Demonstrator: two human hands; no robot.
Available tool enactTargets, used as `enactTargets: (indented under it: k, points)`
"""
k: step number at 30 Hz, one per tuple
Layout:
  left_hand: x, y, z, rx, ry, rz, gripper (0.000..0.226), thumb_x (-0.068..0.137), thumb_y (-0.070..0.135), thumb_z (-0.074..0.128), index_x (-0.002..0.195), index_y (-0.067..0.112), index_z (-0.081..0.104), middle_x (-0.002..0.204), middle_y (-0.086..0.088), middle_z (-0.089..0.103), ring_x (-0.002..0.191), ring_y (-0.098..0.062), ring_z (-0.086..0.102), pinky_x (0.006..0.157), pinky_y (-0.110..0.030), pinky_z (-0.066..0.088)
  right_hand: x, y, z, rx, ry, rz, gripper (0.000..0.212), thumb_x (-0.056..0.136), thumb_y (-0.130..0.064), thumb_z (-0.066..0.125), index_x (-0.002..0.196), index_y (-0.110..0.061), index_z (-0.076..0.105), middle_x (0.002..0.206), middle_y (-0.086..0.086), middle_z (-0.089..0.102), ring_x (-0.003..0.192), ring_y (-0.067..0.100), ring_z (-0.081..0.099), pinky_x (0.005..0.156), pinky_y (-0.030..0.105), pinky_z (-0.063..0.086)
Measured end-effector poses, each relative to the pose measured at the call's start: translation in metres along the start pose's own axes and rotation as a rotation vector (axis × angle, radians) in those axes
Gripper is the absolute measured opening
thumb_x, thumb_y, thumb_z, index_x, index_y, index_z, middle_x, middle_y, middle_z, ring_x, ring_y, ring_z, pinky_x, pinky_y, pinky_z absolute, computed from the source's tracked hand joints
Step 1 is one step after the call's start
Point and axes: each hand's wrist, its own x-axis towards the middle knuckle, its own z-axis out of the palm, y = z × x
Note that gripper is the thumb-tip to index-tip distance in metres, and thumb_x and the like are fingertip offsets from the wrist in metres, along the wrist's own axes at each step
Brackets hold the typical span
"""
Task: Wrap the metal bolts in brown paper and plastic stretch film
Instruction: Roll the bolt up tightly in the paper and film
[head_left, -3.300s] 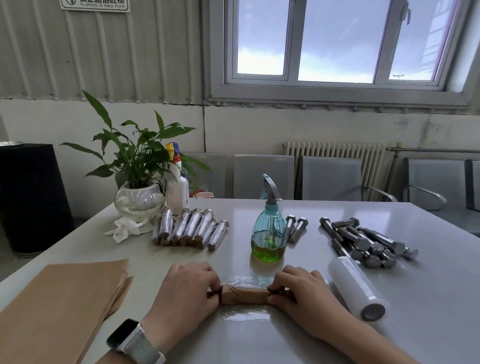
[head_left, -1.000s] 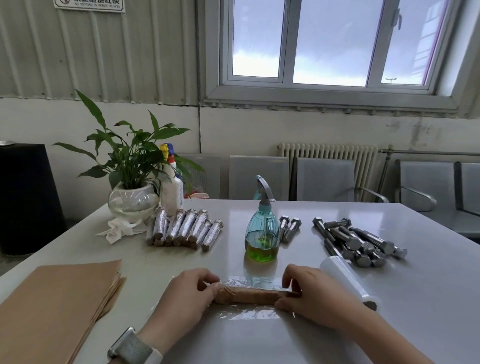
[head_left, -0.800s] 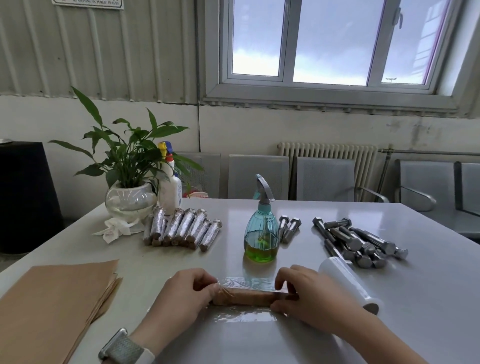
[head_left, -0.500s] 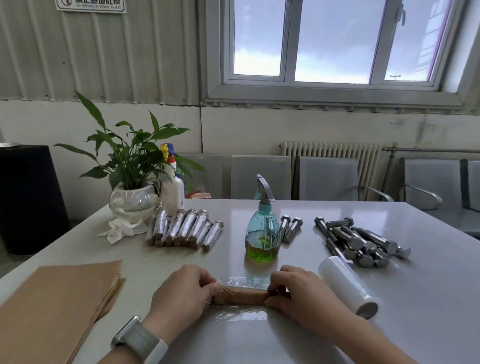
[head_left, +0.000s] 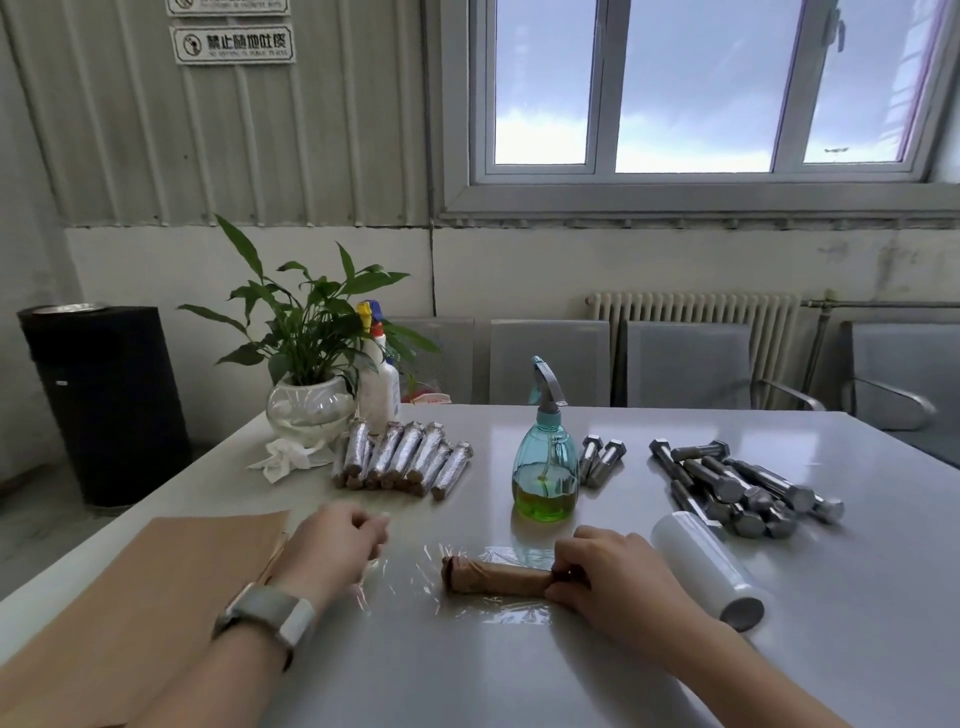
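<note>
**Tabletop wrapping: one bolt in paper, held at its right end**

Tabletop (head_left: 519, 675), pale and glossy, carries everything. A stack of brown paper sheets (head_left: 130, 597) covers its near left corner. At the far left stand a potted plant (head_left: 306, 374) and a white bottle (head_left: 379, 384), with a crumpled tissue (head_left: 283, 457) at the pot's foot. Just right of these lies a row of finished wrapped bolts (head_left: 400, 460), silvery under film. A teal spray bottle (head_left: 545, 462) with green liquid stands at the middle, two bare bolts (head_left: 600, 460) just beside it. A heap of loose metal bolts (head_left: 737, 486) lies to the right, and the stretch film roll (head_left: 706, 569) lies on its side near them.

The paper-wrapped bolt (head_left: 496, 576) lies crosswise at the near centre, on a sheet of clear film (head_left: 415, 577) spread on the tabletop. The right hand (head_left: 618, 582) has its grip closed on the bolt's right end, fingers curled over it. The left hand (head_left: 332, 551), a watch (head_left: 265, 621) on its wrist, is apart from the bolt, well to its left. It is blurred, fingers curled at the film's left edge; whether they pinch the film cannot be told.
</note>
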Motion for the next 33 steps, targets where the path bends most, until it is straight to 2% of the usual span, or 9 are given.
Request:
enactTargets:
  k: [2, 6, 9, 14, 18, 21, 26, 30, 33]
  points:
    - [0.01, -0.012, -0.017, 0.268, 0.083, -0.018, 0.037, 0.09, 0.045, 0.058, 0.064, 0.018, 0.059, 0.066, -0.002, 0.064, 0.073, -0.026, 0.065, 0.066, -0.03, 0.048, 0.0, 0.001, 0.001, 0.003, -0.005, 0.004, 0.024, 0.086, -0.05, 0.058, 0.102, -0.033, 0.063, 0.104, -0.013, 0.061, 0.098, 0.013, 0.057, 0.072, 0.027, 0.031]
    - [0.017, -0.016, -0.01, 0.521, -0.015, -0.049, 0.07, 0.081, 0.07, 0.049, 0.059, 0.004, 0.056, 0.074, -0.012, 0.065, 0.09, -0.03, 0.065, 0.077, -0.029, 0.048, 0.001, 0.003, 0.003, 0.002, -0.013, 0.008, 0.024, 0.086, -0.051, 0.057, 0.102, -0.034, 0.062, 0.104, -0.013, 0.06, 0.1, 0.013, 0.056, 0.073, 0.028, 0.031]
    - [0.018, -0.016, 0.002, 0.574, -0.079, -0.039, 0.057, 0.079, 0.066, 0.056, 0.055, 0.014, 0.057, 0.079, -0.007, 0.072, 0.091, -0.024, 0.066, 0.086, -0.03, 0.045, 0.002, 0.003, 0.005, 0.002, -0.017, 0.012, 0.025, 0.086, -0.051, 0.057, 0.102, -0.033, 0.062, 0.105, -0.013, 0.06, 0.101, 0.013, 0.056, 0.074, 0.028, 0.032]
    - [0.011, -0.013, 0.006, 0.586, -0.066, 0.022, 0.036, 0.084, 0.049, 0.061, 0.062, 0.021, 0.059, 0.081, 0.005, 0.067, 0.088, -0.019, 0.064, 0.065, -0.025, 0.04, 0.002, 0.003, 0.005, 0.003, -0.023, 0.015, 0.026, 0.086, -0.05, 0.057, 0.105, -0.032, 0.062, 0.108, -0.013, 0.06, 0.104, 0.013, 0.056, 0.077, 0.029, 0.034]
    - [0.007, -0.007, 0.001, 0.285, -0.09, 0.017, 0.022, 0.092, 0.033, 0.058, 0.074, 0.02, 0.053, 0.068, 0.006, 0.065, 0.06, -0.012, 0.065, 0.056, -0.025, 0.047, 0.002, 0.003, 0.005, 0.022, -0.02, 0.018, 0.023, 0.086, -0.049, 0.058, 0.102, -0.033, 0.062, 0.106, -0.013, 0.06, 0.103, 0.013, 0.055, 0.076, 0.029, 0.031]
    - [0.006, 0.009, -0.005, -0.109, -0.122, 0.02, 0.016, 0.087, 0.01, 0.064, 0.078, 0.007, 0.051, 0.048, -0.001, 0.06, 0.035, -0.015, 0.051, 0.037, -0.02, 0.034, 0.002, 0.003, 0.005, 0.028, -0.024, 0.019, 0.023, 0.086, -0.049, 0.058, 0.101, -0.032, 0.062, 0.106, -0.012, 0.06, 0.102, 0.013, 0.055, 0.075, 0.029, 0.029]
    - [0.002, 0.065, 0.013, -0.406, -0.247, 0.163, 0.017, 0.083, -0.004, 0.061, 0.092, 0.007, 0.052, 0.051, -0.005, 0.053, 0.036, -0.016, 0.039, 0.035, -0.017, 0.027, 0.001, 0.005, 0.005, 0.038, -0.041, 0.016, 0.022, 0.086, -0.05, 0.058, 0.099, -0.032, 0.06, 0.103, -0.013, 0.058, 0.099, 0.013, 0.056, 0.074, 0.03, 0.028]
    - [-0.007, 0.088, 0.061, -0.111, -0.411, 0.388, 0.019, 0.083, 0.008, 0.053, 0.093, 0.023, 0.055, 0.061, 0.0, 0.055, 0.054, -0.014, 0.049, 0.05, -0.025, 0.041, 0.003, 0.005, 0.004, 0.043, -0.056, -0.003, 0.021, 0.087, -0.046, 0.058, 0.1, -0.03, 0.06, 0.103, -0.011, 0.058, 0.099, 0.016, 0.056, 0.073, 0.031, 0.029]
    - [-0.004, 0.085, 0.083, 0.234, -0.469, 0.527, 0.019, 0.082, 0.017, 0.048, 0.095, 0.031, 0.051, 0.071, 0.006, 0.056, 0.067, -0.013, 0.053, 0.057, -0.024, 0.04, 0.003, 0.005, 0.004, 0.023, -0.063, -0.017, 0.018, 0.086, -0.043, 0.057, 0.099, -0.03, 0.059, 0.105, -0.008, 0.058, 0.099, 0.02, 0.056, 0.072, 0.032, 0.026]
